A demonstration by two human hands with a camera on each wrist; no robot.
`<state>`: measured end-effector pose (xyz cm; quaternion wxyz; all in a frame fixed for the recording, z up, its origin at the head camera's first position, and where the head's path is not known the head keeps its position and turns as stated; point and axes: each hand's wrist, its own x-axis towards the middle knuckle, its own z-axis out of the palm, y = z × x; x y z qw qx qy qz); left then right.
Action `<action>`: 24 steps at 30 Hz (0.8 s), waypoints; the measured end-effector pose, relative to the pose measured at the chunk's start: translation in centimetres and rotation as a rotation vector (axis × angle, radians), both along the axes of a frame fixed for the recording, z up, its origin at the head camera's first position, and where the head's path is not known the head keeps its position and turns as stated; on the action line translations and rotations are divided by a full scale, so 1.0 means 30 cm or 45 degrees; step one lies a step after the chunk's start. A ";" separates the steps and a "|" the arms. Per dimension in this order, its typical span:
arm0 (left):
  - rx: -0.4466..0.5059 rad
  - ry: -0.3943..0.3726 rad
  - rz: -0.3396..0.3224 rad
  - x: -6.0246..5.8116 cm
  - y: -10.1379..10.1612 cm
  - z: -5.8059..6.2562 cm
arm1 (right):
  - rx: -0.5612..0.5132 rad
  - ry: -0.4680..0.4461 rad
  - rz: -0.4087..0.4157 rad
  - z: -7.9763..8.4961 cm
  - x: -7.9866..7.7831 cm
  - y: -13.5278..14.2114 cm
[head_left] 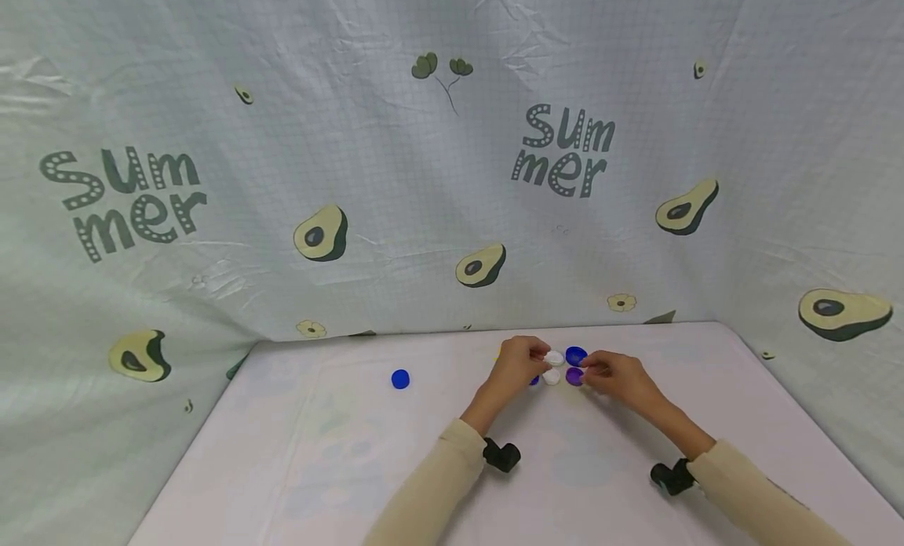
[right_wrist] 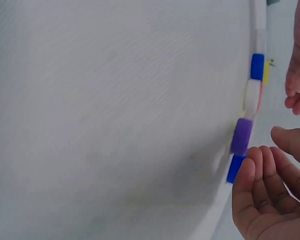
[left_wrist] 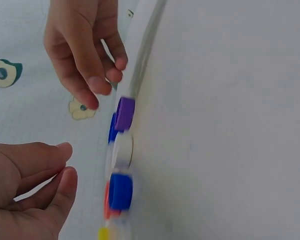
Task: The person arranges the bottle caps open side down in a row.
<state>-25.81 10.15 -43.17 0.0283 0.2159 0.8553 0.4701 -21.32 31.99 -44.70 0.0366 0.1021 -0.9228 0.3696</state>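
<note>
Several round plastic bottle caps lie grouped on the table: two white caps, one a white cap (head_left: 552,376) at the front, a blue cap (head_left: 576,356) and a purple cap (head_left: 574,376). My left hand (head_left: 521,362) hovers at the group's left side; its thumb and fingertip meet with nothing visible between them in the left wrist view. My right hand (head_left: 614,373) is beside the purple and blue caps, fingers bent loosely and thumb apart. Whether it touches a cap is unclear. Another blue cap (left_wrist: 121,191), a red cap (left_wrist: 108,201) and a yellow cap (left_wrist: 104,233) stand nearby.
A lone blue cap (head_left: 400,379) lies farther left on the pale table (head_left: 339,467). Behind the table's back edge hangs a white sheet (head_left: 395,161) printed with avocados and lettering. A black wrist camera (head_left: 501,455) sits on the left wrist, and another (head_left: 672,477) on the right.
</note>
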 end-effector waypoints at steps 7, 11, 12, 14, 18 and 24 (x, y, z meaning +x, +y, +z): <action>-0.087 -0.006 0.013 -0.001 -0.172 0.012 | -0.030 0.022 0.120 0.025 -0.007 -0.092; -0.140 -0.022 0.028 0.007 -0.286 0.032 | -0.025 0.028 0.172 0.031 -0.007 -0.164; -0.144 -0.021 0.029 0.011 -0.315 0.039 | -0.032 0.032 0.189 0.032 -0.009 -0.184; -0.167 -0.003 0.033 0.017 -0.371 0.049 | -0.052 0.032 0.223 0.036 -0.013 -0.222; -0.235 0.102 0.053 0.029 -0.484 0.053 | -0.081 0.049 0.313 0.038 -0.028 -0.298; -0.319 0.179 0.097 0.026 -0.629 0.050 | -0.108 0.067 0.434 0.046 -0.064 -0.395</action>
